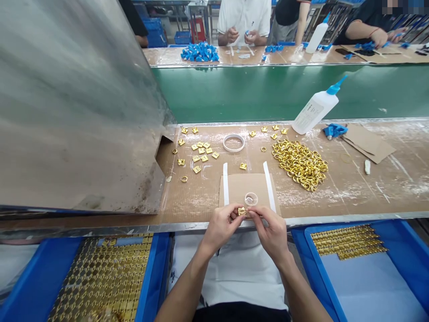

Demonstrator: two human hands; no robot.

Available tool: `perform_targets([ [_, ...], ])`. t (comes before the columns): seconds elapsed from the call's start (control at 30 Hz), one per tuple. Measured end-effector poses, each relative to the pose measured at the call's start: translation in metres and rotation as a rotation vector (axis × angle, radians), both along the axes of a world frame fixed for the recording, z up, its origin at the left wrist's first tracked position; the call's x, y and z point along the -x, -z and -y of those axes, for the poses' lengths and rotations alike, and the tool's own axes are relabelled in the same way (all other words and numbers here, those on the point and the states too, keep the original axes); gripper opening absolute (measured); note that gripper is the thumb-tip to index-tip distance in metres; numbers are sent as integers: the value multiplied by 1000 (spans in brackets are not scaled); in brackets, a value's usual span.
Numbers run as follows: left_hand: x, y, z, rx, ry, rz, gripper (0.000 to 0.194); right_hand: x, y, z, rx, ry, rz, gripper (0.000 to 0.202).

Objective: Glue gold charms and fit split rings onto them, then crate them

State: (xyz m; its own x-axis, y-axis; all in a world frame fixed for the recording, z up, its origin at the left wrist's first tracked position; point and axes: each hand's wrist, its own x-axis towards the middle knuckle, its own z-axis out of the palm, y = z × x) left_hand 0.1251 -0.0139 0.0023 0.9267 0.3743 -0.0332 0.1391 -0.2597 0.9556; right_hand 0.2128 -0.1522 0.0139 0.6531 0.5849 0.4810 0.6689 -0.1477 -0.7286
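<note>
Between the fingertips of my left hand [221, 226] is a small gold square piece [241, 210], held just above the table's front edge. My right hand [273, 230] is closed in a pinch at the right side of that piece; what lies between its fingertips is too small to make out. Just beyond my fingers a small clear round dish [251, 199] sits on a cardboard sheet [248, 183] with white tape strips at both sides. Loose gold square pieces [201, 151] lie ahead to the left. A heap of gold rings [300, 163] is to the right.
A sheet-metal housing [83, 103] stands at the left. A tape roll [233, 143] and a white bottle [315, 112] are farther back. Blue trays [161, 259] with gold pieces flank me, one more tray [402, 250] at right. Co-workers [244, 22] sit across the green strip [241, 91].
</note>
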Motion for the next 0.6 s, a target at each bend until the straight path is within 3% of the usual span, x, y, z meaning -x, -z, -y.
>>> perform_targets([
  [0.6, 0, 0, 1, 24, 4, -11, 17, -3, 3, -1, 28, 11, 2, 16],
])
